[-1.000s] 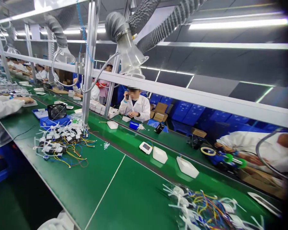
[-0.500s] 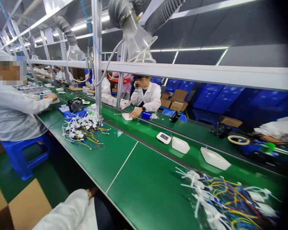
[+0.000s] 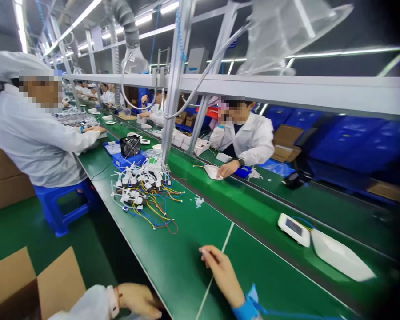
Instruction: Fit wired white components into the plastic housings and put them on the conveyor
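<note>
My left hand (image 3: 136,300) hangs low by the table's near edge, a white band at its wrist. Its fingers are loosely stretched, partly in shadow, and I see nothing in them. Over the green table (image 3: 173,271), my right hand (image 3: 222,272) reaches in with a blue strap (image 3: 248,306) round the wrist. Its fingers are slightly bent and apart, with no object visible between them. Beyond it lie small clear pieces (image 3: 199,202) and a pile of wired parts (image 3: 142,186) with white ties and coloured leads.
On the green belt lie a white device with a small screen (image 3: 294,229) and a white shell (image 3: 342,255) wired to it. Across, a person (image 3: 245,138) handles a white piece (image 3: 214,172). Another person (image 3: 40,133) sits at left. A metal post (image 3: 175,84) stands at the table; a cardboard box (image 3: 58,280) is below.
My view has swung left and closer to the belt. My right hand has come into view over the table, and my left hand now shows. The near right wire pile has left view.
</note>
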Motion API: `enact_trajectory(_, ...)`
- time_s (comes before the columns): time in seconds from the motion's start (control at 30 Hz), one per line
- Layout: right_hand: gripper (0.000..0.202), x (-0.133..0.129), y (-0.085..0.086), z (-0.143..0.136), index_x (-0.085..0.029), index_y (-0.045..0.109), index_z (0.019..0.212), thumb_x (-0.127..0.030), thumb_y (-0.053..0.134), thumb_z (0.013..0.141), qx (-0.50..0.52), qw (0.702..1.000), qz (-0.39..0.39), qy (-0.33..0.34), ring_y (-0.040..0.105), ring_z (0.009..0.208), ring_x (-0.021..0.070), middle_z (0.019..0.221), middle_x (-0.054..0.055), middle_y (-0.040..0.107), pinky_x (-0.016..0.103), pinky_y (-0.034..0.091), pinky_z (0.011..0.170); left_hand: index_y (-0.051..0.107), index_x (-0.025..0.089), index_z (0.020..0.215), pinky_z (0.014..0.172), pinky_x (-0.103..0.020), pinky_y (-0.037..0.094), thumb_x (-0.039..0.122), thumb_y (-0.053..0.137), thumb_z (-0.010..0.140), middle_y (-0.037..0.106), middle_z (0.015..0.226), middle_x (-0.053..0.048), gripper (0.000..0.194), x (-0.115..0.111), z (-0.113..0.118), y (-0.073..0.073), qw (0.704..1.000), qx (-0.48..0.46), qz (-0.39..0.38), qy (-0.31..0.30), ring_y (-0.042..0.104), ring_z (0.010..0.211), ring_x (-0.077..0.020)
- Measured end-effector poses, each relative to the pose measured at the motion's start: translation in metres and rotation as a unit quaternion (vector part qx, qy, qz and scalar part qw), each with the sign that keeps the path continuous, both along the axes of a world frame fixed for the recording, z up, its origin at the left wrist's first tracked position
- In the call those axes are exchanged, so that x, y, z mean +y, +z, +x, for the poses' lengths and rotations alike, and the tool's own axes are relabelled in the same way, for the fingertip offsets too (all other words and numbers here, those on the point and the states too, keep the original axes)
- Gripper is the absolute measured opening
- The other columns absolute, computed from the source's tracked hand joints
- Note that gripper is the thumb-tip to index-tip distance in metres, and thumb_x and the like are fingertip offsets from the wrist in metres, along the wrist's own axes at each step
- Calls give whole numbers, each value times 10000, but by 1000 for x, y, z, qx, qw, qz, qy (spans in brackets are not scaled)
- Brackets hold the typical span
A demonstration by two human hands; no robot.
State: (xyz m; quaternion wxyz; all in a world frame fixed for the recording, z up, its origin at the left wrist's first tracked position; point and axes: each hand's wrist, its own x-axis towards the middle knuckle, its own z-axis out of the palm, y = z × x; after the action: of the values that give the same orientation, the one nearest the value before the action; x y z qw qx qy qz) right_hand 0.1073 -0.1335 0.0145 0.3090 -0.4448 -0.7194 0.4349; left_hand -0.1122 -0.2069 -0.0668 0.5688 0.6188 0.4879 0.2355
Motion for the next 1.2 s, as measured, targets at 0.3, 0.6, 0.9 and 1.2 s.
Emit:
enact_trajectory(0.3, 405, 126, -37, -41, -149, 641, 766, -530, 511, 726, 58, 989, 73, -116, 524, 571, 159, 604, 29, 577, 270, 429, 555, 617, 162, 876, 814, -325, 412, 387, 450, 858, 633, 890, -72, 281, 47, -147, 155, 831, 300, 364, 296, 551, 854, -193)
enact_trajectory(0.6, 419, 180, -53, -6, -141, 645, 802, -516, 478, 719, 22, 978, 93, -184, 567, 612, 191, 652, 62, 626, 307, 436, 610, 661, 145, 666, 683, -284, 366, 316, 648, 701, 618, 645, -51, 175, 144, -192, 171, 793, 548, 263, 48, 531, 670, -174)
enact_trajectory(0.9, 358, 175, -51, -9, -144, 618, 797, -457, 446, 770, 7, 980, 136, -148, 577, 624, 181, 699, 72, 639, 296, 451, 611, 653, 89, 860, 690, -230, 403, 363, 602, 752, 650, 782, -26, 299, 181, -140, 262, 877, 316, 359, 43, 561, 710, -119)
enact_trajectory(1.2, 171, 193, -47, -15, -175, 574, 623, -296, 523, 732, -69, 969, 194, -137, 521, 765, 189, 762, 62, 571, 323, 414, 740, 633, 197, 695, 713, -260, 431, 291, 662, 742, 660, 677, -6, 110, 114, -28, 292, 892, 76, 435, -92, 580, 667, -125)
